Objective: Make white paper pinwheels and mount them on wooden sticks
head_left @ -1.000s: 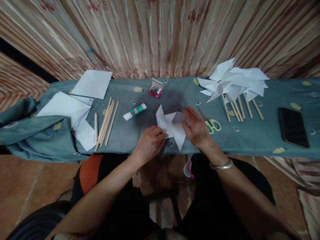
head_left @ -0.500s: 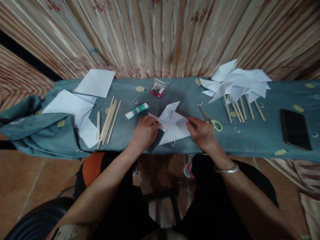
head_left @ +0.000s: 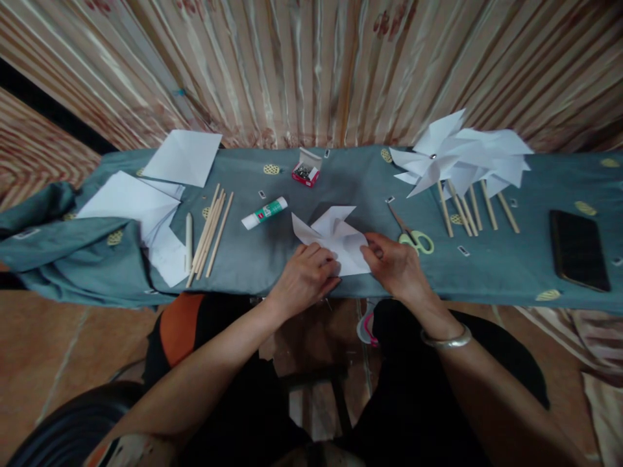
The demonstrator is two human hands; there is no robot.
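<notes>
A white paper pinwheel point(head_left: 343, 241), with no stick to be seen on it, lies between my hands near the table's front edge. My left hand point(head_left: 311, 271) grips its lower left part, fingers curled over the paper. At its right side, my right hand point(head_left: 393, 259) pinches a blade between thumb and fingers. Behind the pinwheel and to the left rests a green and white glue stick point(head_left: 265, 213). A small open red box point(head_left: 306, 170) of metal pins stands further back. Scissors point(head_left: 413, 237) with pale green handles lie just beyond my right hand.
Several finished pinwheels point(head_left: 457, 155) on sticks lie at the back right, with a dark phone point(head_left: 579, 250) further right. On the left are loose wooden sticks point(head_left: 209, 237), a pale pencil-like rod point(head_left: 189, 241), stacked paper point(head_left: 129, 206) and another white sheet point(head_left: 185, 157).
My left hand has shifted right and nearer the table's front edge, onto the lower part of the pinwheel. The pinwheel has turned a little. My right hand still pinches its right side.
</notes>
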